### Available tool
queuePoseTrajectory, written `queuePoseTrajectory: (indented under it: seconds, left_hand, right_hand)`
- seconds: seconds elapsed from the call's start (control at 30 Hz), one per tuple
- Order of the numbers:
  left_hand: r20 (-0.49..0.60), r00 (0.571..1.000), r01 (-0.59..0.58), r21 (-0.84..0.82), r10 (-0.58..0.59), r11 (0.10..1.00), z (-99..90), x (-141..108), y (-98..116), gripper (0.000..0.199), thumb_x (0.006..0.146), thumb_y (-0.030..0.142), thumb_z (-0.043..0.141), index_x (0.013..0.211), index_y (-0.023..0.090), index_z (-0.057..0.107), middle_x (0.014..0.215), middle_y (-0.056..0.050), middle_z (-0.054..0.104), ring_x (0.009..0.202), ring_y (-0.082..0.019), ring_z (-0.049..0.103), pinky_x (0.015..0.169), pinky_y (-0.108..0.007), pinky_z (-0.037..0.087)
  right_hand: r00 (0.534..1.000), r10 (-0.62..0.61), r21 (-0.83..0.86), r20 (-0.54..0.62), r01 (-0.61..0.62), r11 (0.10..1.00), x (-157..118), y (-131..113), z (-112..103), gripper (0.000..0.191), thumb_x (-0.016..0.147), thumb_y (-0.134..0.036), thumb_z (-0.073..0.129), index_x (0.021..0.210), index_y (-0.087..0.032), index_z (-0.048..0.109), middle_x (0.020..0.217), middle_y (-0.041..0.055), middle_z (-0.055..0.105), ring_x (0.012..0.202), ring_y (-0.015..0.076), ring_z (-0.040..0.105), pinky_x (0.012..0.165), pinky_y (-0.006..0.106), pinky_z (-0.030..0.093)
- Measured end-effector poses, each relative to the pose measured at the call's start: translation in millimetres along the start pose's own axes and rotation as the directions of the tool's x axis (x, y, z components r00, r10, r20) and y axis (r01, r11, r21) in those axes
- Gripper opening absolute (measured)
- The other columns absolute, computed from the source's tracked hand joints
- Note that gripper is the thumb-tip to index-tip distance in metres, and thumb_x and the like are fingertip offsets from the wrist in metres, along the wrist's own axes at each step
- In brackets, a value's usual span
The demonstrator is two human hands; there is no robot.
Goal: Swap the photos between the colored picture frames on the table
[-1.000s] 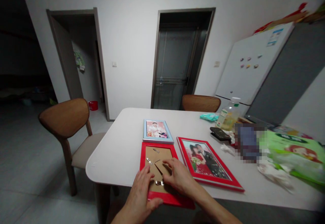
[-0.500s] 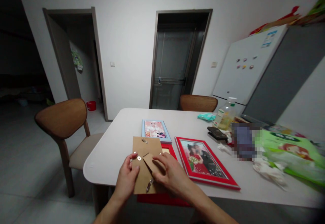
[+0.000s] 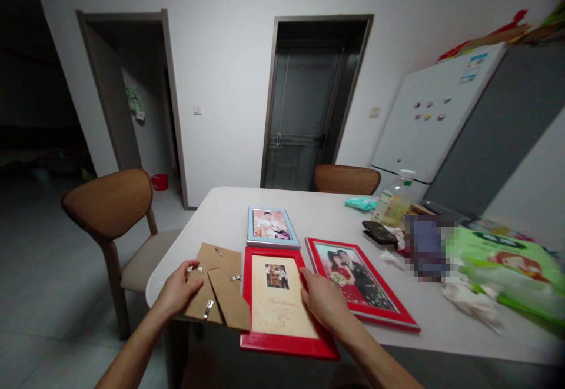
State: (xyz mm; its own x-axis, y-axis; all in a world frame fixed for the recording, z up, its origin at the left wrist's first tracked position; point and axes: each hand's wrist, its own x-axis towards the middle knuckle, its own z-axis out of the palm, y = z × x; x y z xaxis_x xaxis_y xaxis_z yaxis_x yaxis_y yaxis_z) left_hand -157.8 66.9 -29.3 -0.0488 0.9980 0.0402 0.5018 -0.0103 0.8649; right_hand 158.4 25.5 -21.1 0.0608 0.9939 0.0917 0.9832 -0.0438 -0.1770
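Holding a brown backing board at its left edge, the left hand has its grip pinched shut on it, thumb on top. That board lies flat beside a red frame, overlapping the frame's left rail and tilted so its long axis runs away from the person and slightly rightward; its folding stand flap points toward the near edge. The red frame sits at the near rim of the white surface, long axis running away from the person, with a cream mat and a small photo showing. The right hand rests loosely open on the frame's right rail, fingers flat, grasping nothing. The photo's detail is too small to make out, and the frame's near edge overhangs the rim.
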Motion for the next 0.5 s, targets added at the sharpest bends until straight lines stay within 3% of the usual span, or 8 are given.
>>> queuePoseTrajectory:
  seconds: [0.13,0.23,0.3,0.4,0.43,0.5]
  left_hand:
    - [-0.109,0.990,-0.075,0.156,0.092,0.985,8.7,-7.3,7.1,0.046,0.058,0.021,0.057,0.103,0.016,0.049,0.106,-0.008,0.054,0.104,-0.026,0.046,0.090,-0.038,0.032]
    - [-0.048,0.969,-0.230,0.193,0.243,0.954,34.4,-30.7,25.2,0.046,0.064,0.022,0.053,0.109,0.015,0.046,0.114,-0.010,0.049,0.110,-0.023,0.043,0.094,-0.038,0.032]
    - [0.027,0.946,-0.323,0.110,0.322,0.940,58.6,-51.3,43.3,0.044,0.066,0.022,0.052,0.110,0.017,0.047,0.120,-0.010,0.047,0.114,-0.023,0.039,0.096,-0.039,0.030]
    - [0.163,0.882,-0.450,0.018,0.442,0.893,94.1,-77.2,71.7,0.050,0.064,0.022,0.058,0.112,0.018,0.047,0.126,-0.011,0.041,0.116,-0.026,0.036,0.098,-0.042,0.029]
    - [0.187,0.854,-0.494,0.004,0.485,0.869,103.4,-82.6,79.8,0.052,0.064,0.022,0.059,0.113,0.019,0.046,0.128,-0.011,0.040,0.116,-0.026,0.036,0.097,-0.042,0.030]
    - [0.188,0.806,-0.573,0.013,0.561,0.819,116.2,-88.0,92.7,0.052,0.066,0.023,0.059,0.115,0.018,0.044,0.129,-0.011,0.038,0.116,-0.026,0.036,0.096,-0.044,0.031]
  right_hand:
    - [0.998,0.049,0.132,-0.041,-0.043,0.990,9.3,-1.1,-2.6,0.040,0.067,-0.011,0.042,0.106,-0.010,0.047,0.091,0.0158,0.060,0.083,0.0232,0.057,0.069,0.030,0.039]
    - [0.990,0.130,0.442,-0.060,-0.091,0.892,11.9,0.0,-8.9,0.051,0.062,-0.010,0.044,0.113,-0.009,0.041,0.097,0.0149,0.059,0.084,0.0207,0.057,0.072,0.028,0.040]
    - [0.982,0.177,0.709,0.059,-0.166,0.685,9.7,-1.5,-16.1,0.060,0.063,-0.012,0.042,0.122,-0.011,0.030,0.092,0.0112,0.062,0.073,0.0178,0.060,0.066,0.028,0.043]
    - [0.970,0.112,0.933,0.218,-0.240,0.267,2.7,-7.5,-29.3,0.067,0.066,-0.018,0.039,0.129,-0.016,0.016,0.080,0.0057,0.065,0.060,0.0162,0.061,0.058,0.029,0.045]
    - [0.970,0.090,0.956,0.224,-0.237,0.173,0.3,-9.9,-33.5,0.068,0.067,-0.019,0.039,0.130,-0.017,0.015,0.078,0.0046,0.065,0.058,0.0162,0.061,0.057,0.029,0.046]
    - [0.974,0.066,0.972,0.218,-0.223,0.069,-3.4,-14.1,-40.3,0.070,0.066,-0.020,0.041,0.131,-0.018,0.014,0.077,0.0032,0.066,0.057,0.0162,0.061,0.057,0.030,0.046]
